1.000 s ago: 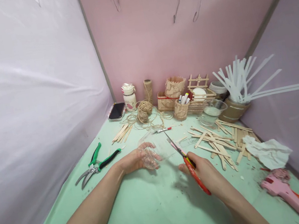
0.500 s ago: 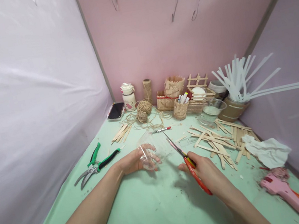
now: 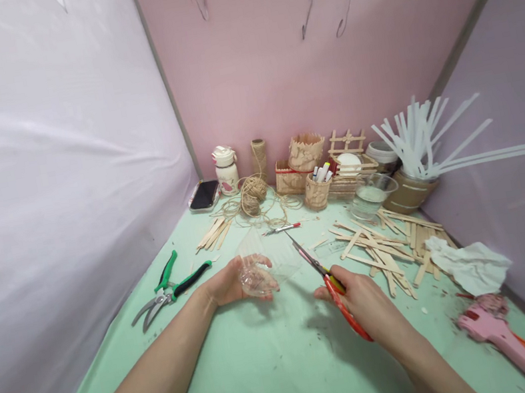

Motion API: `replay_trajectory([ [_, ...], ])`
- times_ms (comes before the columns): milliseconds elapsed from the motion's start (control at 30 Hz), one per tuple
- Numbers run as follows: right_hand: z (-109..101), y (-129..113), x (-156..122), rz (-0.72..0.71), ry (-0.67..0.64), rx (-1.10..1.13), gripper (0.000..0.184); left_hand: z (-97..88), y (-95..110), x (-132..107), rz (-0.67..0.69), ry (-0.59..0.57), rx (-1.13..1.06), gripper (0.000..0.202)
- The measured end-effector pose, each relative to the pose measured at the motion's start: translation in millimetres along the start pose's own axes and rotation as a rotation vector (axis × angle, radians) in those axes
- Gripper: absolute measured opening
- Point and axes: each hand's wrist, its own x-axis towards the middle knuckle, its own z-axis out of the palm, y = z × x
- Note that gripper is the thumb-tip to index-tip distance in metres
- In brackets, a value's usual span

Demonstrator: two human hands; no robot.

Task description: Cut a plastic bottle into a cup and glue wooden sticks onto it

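Note:
My left hand [image 3: 244, 279], palm turned up and fingers curled, holds a clear plastic piece [image 3: 258, 280] with a rounded, shiny part in the palm and a thin transparent flap reaching up and right. Its exact shape is hard to make out against the green table. My right hand [image 3: 363, 304] grips red-handled scissors [image 3: 339, 301], their blades pointing up and left beside the flap, apparently closed. Just beyond the plastic lies a thin pen-like tool with a red end [image 3: 288, 227].
Green-handled pruning shears [image 3: 163, 295] lie left. Loose wooden sticks [image 3: 379, 257], crumpled tissue [image 3: 472, 261] and a pink glue gun [image 3: 494, 332] lie right. Along the back stand twine [image 3: 253, 188], a bottle [image 3: 226, 172], a marker holder [image 3: 317, 193], a clear bowl [image 3: 369, 198] and white glue sticks [image 3: 415, 142].
The plastic piece has turned slightly in my left hand, its flap now spreading more to the right. The scissors have shifted only a little.

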Motion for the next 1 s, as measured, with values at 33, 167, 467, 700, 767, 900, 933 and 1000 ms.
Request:
replay_trajectory([
  [33, 0.3, -0.1, 0.5, 0.002, 0.003, 0.005, 0.035, -0.3, 0.4, 0.0, 0.002, 0.003, 0.003, 0.073],
  [167, 2.9, 0.4, 2.3, 0.017, -0.014, 0.058, 0.038, 2.7, 3.6, 0.5, 0.001, 0.059, 0.032, 0.068],
  [467, 5.4, 3.4, 3.6, 0.065, -0.048, 0.064, 0.036, 4.7, 3.1, 0.7, 0.021, 0.111, 0.056, 0.053],
  [700, 3.4, 2.1, 4.1, 0.068, -0.043, 0.039, 0.036, 6.2, 4.7, 1.7, 0.032, 0.117, 0.074, 0.063],
  [767, 3.5, 1.6, 3.9, 0.061, -0.042, 0.034, 0.037, 6.8, 4.5, 1.8, 0.031, 0.128, 0.08, 0.064],
  [900, 4.5, 1.8, 4.5, 0.048, -0.04, 0.046, 0.036, 6.7, 3.9, 1.0, 0.034, 0.126, 0.083, 0.063],
  [933, 4.7, 1.9, 4.7, 0.047, -0.042, 0.045, 0.036, 6.7, 3.9, 0.8, 0.035, 0.122, 0.084, 0.064],
  [1000, 5.0, 2.0, 5.0, 0.049, -0.047, 0.043, 0.037, 6.6, 4.0, 0.7, 0.037, 0.114, 0.09, 0.064],
])
